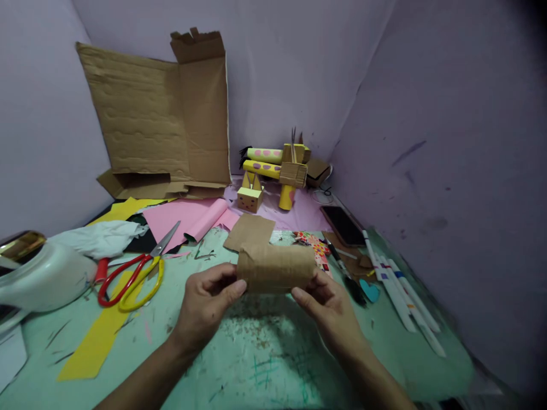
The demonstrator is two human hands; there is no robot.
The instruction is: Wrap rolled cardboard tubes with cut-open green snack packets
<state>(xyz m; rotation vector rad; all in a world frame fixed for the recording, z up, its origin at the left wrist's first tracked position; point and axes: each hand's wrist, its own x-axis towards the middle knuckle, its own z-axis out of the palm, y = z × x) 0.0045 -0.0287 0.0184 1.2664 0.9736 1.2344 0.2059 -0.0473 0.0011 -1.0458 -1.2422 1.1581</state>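
Observation:
A brown cardboard tube [276, 269] lies level between my two hands, held a little above the green tabletop. At its left end, my left hand [213, 296] pinches it with the thumb in front and the fingers behind. My right hand [327, 302] grips the other end in the same way. Just behind the tube rests a flat piece of brown cardboard [250, 230]. Scissors [147, 267] with one red and one yellow handle lie open to the left, beside a yellow paper strip [96, 344].
Pink paper [183, 219] and a large cardboard box [162, 114] stand behind on the left. Yellow paper figures [277, 168] are at the back. A phone [344, 225], a brush [346, 276] and several white markers [405, 296] lie on the right. A white glue gun-like object [55, 273] sits left.

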